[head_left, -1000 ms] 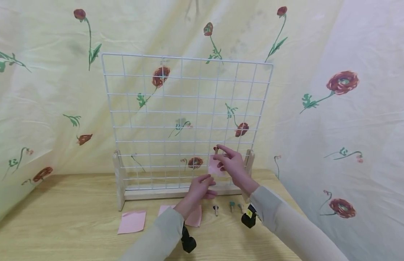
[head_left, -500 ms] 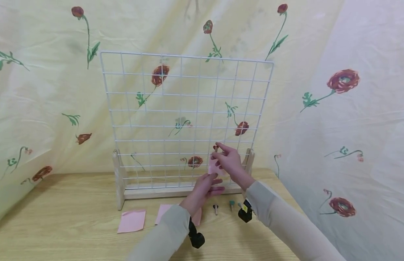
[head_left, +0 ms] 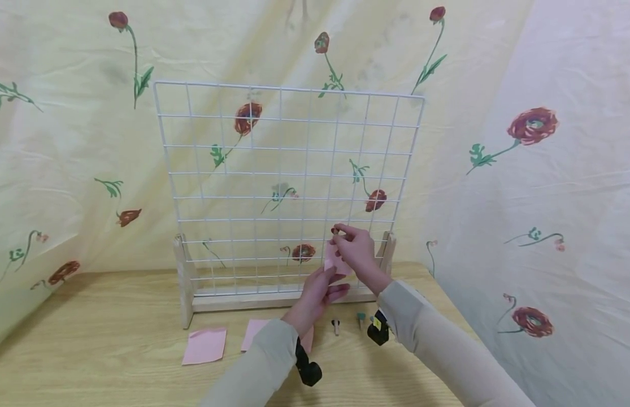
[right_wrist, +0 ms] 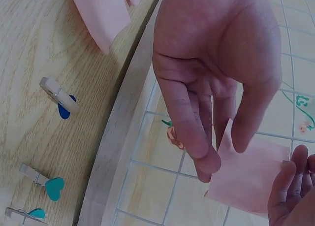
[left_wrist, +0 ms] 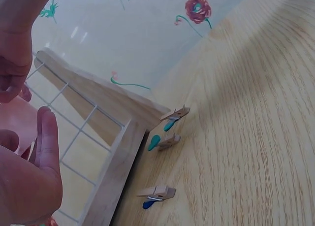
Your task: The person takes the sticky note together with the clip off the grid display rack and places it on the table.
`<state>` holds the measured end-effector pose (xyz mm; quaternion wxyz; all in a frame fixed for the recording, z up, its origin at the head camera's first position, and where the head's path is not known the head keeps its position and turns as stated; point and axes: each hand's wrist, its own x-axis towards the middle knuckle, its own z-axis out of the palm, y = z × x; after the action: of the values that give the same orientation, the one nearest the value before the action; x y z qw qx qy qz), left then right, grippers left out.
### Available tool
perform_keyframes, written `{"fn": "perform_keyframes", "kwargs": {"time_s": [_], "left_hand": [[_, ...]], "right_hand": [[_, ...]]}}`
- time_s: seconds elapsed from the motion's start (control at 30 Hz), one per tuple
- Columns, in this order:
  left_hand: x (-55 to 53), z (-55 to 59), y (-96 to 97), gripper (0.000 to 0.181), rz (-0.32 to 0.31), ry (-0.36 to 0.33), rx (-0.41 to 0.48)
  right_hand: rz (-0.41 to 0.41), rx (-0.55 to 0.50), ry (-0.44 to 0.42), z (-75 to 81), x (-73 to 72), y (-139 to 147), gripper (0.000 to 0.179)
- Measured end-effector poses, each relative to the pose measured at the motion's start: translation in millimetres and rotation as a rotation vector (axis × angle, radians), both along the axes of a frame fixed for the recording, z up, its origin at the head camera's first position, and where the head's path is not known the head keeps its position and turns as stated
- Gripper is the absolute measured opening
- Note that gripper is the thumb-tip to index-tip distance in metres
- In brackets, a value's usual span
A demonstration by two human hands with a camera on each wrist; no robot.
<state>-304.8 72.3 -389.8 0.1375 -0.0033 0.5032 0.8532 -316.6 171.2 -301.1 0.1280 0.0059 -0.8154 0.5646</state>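
Note:
A square of pink paper point(head_left: 335, 261) hangs against the lower right of the white wire grid point(head_left: 253, 198). My left hand point(head_left: 317, 291) pinches its lower edge; in the right wrist view the thumb lies in front of the paper point(right_wrist: 251, 179) and other fingers behind. At the paper's upper edge, my right hand point(head_left: 359, 249) pinches a small clothespin with a red end point(head_left: 335, 230), largely hidden by the fingers. In the left wrist view a bit of that red end point(left_wrist: 25, 92) shows beside the right hand point(left_wrist: 15, 63).
More pink papers point(head_left: 204, 346) lie on the wooden table point(head_left: 116, 322) in front. Nearby are a blue-hearted clothespin point(right_wrist: 59, 95), a teal-hearted one point(right_wrist: 44, 181) and another teal one point(right_wrist: 27, 215). A wooden stand point(head_left: 185, 282) holds the grid upright.
My left hand has moved right and slightly up to the pink paper's lower edge and now pinches it. The right hand stays at the upper edge, with only slight movement.

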Motion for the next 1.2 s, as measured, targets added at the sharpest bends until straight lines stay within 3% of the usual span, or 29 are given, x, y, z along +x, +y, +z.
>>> {"fn": "perform_keyframes", "kwargs": {"time_s": [0.2,0.7,1.2], "left_hand": [[0.6,0.0,-3.0,0.036,0.003,-0.007,0.000],[2.8,0.0,-7.9,0.039,-0.018,0.022,-0.003],[0.9,-4.1,-9.3,0.038,-0.001,-0.003,-0.018]], "right_hand": [[-0.007,0.004,0.017,-0.5,-1.2,0.5,0.028],[0.076,0.034,0.030,2.9,-1.4,6.1,0.023],[0.072,-0.022,0.051,-0.2,-2.2,6.3,0.021]]}}
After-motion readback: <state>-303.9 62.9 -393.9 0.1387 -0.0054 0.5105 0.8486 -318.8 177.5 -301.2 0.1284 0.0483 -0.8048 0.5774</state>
